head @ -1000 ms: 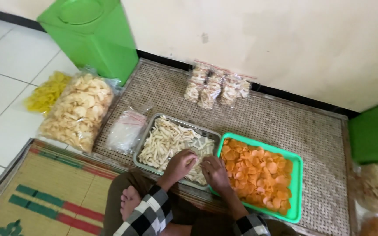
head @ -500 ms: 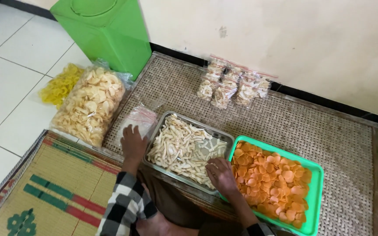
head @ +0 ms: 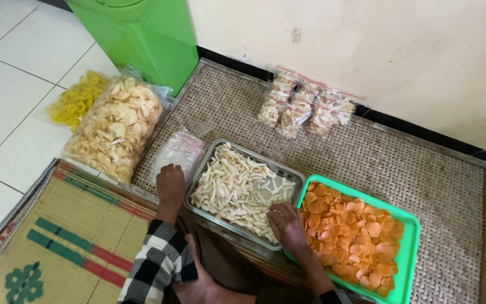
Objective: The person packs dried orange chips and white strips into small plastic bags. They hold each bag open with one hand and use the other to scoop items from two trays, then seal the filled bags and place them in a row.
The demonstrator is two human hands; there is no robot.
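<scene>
On a woven rattan floor mat (head: 378, 163) beside a cream wall, seen from above, a seated person works over two trays of snacks. The left hand (head: 170, 183) lies palm down, fingers loosely curled, on a small stack of clear plastic bags with red seal strips (head: 180, 151) just left of the rectangular metal tray of pale stick-shaped crackers (head: 237, 188); whether it has pinched a bag cannot be told. The right hand (head: 286, 225) rests at the tray's near right corner, fingers bent down into the sticks, apparently gathering some, though a firm hold is not visible. Touching that tray on the right is a green plastic tray of round orange crisps (head: 361, 233). The trays sit edge to edge, so a careless scoop could probably flick sticks in among the orange crisps or over the rim onto the mat, and the thin bags look likely to slide or crumple under the palm. Farther left lie a large clear bag of pale round crackers (head: 113, 126) and a bag of yellow curly crackers (head: 77, 101); a green plastic bin (head: 142, 34) stands behind them. Small filled packets (head: 305, 107) line the wall, well apart from the hands.
</scene>
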